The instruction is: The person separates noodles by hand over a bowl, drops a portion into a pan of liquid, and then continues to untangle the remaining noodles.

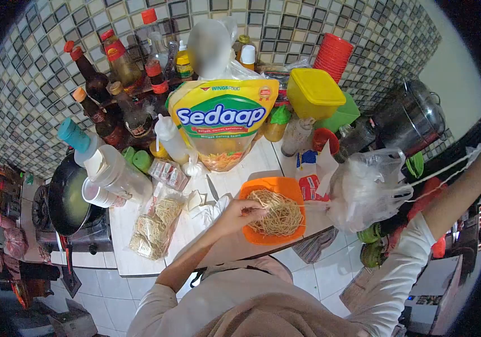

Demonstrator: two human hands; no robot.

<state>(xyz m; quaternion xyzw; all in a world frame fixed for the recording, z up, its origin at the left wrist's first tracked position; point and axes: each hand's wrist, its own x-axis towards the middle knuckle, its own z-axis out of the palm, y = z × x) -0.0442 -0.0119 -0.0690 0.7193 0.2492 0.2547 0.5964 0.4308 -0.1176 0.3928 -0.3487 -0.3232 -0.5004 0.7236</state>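
Note:
My left hand point(245, 214) reaches over the left rim of an orange square bowl point(274, 238). Its fingers are closed on dry, pale noodles point(279, 213) that fill the bowl. My right arm stretches out to the far right, and its hand lies past the edge of the view. Near that wrist, a white stretched strip point(448, 170) runs down to a clear plastic bag point(364, 188) right of the bowl. A packet of noodle cakes point(159, 227) lies left of my left forearm, with crumpled white plastic point(205, 213) between them.
Behind the bowl stands a large Sedaap pouch point(220, 123), with sauce bottles point(102, 121) to its left. A yellow container point(315, 92) and stacked red cups point(333, 59) are at back right. At left, a wok point(71, 194) with pale liquid rests on the stove.

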